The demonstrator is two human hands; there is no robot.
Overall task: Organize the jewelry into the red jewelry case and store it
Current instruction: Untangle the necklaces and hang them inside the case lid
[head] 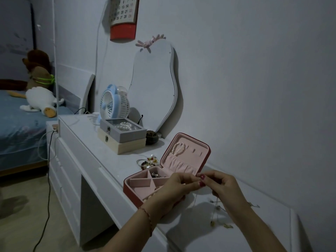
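1. I can barely make out the thin necklace (212,213); its chain fades against the white dresser (101,151), and dim light blurs it.
2. My left hand (174,188) covers part of the red jewelry case (145,186), which sits open on the dresser.
3. Both hands meet, fingertips pinching the necklace; the right hand (223,186) holds it just right of the case, the chain dangling below.

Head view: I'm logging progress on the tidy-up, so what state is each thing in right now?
Red jewelry case: open, lid upright.
Pearl bracelet: hung inside the lid.
Thin chain: pinched by both hands, dangling.
Left hand: pinching the chain.
Right hand: pinching the chain.
Loose jewelry: on the dresser behind the case.
Grey box: closed, stacked on a wooden box.
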